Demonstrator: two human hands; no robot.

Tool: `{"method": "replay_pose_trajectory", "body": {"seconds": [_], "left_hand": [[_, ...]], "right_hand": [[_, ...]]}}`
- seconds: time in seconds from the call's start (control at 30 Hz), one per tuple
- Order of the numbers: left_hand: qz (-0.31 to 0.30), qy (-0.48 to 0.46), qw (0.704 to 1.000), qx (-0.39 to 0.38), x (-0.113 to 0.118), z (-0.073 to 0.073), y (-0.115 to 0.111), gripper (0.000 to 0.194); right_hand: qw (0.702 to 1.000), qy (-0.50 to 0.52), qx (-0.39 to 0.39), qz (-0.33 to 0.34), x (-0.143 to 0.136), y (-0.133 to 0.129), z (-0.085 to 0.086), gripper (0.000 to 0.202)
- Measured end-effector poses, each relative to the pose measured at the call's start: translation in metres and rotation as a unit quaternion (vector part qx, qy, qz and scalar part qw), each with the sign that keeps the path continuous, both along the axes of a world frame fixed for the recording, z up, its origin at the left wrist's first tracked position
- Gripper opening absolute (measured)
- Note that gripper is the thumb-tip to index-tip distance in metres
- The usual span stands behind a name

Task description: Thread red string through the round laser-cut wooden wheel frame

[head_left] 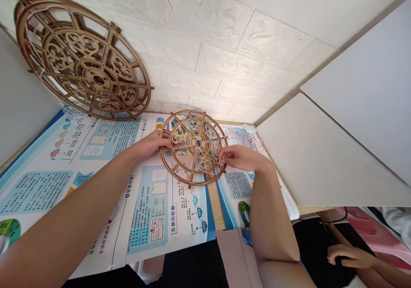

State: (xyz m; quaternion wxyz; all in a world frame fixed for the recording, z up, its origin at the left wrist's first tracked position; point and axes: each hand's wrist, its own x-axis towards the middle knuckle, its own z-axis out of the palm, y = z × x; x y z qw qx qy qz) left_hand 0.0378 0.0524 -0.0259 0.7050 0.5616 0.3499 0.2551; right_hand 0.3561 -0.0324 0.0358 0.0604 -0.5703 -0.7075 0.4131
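Desk (213,211) — two wooden wheels (193,147), two hands (150,144).

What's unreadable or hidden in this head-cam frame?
- Left hand fingertips: behind the small wooden wheel rim.
- Right hand pinch: red thread too fine to confirm it is held.
- Posters: print too small to read.
- Large wooden wheel: top-left edge cut off by the frame.
- Another person's hand: what it rests on is unclear.

Both forearms bare; dark clothing at the lap.
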Motion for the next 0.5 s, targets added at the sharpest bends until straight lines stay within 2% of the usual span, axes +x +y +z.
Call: {"method": "replay_pose_trajectory", "body": {"seconds": [0.17, 0.27, 0.33, 0.43, 0.5], "left_hand": [[0.008, -0.014, 1.000, -0.024, 0.001, -0.002, 0.001, 0.022], [0.009, -0.010, 1.000, -0.027, 0.002, -0.003, 0.002, 0.018], [0.007, -0.012, 0.999, -0.030, 0.002, -0.003, 0.001, 0.017], [0.003, -0.020, 0.999, -0.037, 0.002, -0.001, 0.001, 0.019], [0.003, -0.024, 0.999, -0.042, 0.001, -0.001, 0.000, 0.021]], "right_hand": [[0.997, 0.037, 0.056, -0.045, -0.002, 0.001, 0.001, 0.022], [0.979, 0.095, 0.124, -0.129, -0.002, 0.002, 0.001, 0.030], [0.943, 0.163, 0.197, -0.214, -0.002, 0.006, 0.000, 0.032], [0.853, 0.264, 0.300, -0.336, -0.001, 0.014, -0.005, 0.030], [0.800, 0.308, 0.327, -0.399, 0.002, 0.020, -0.009, 0.031]]}}
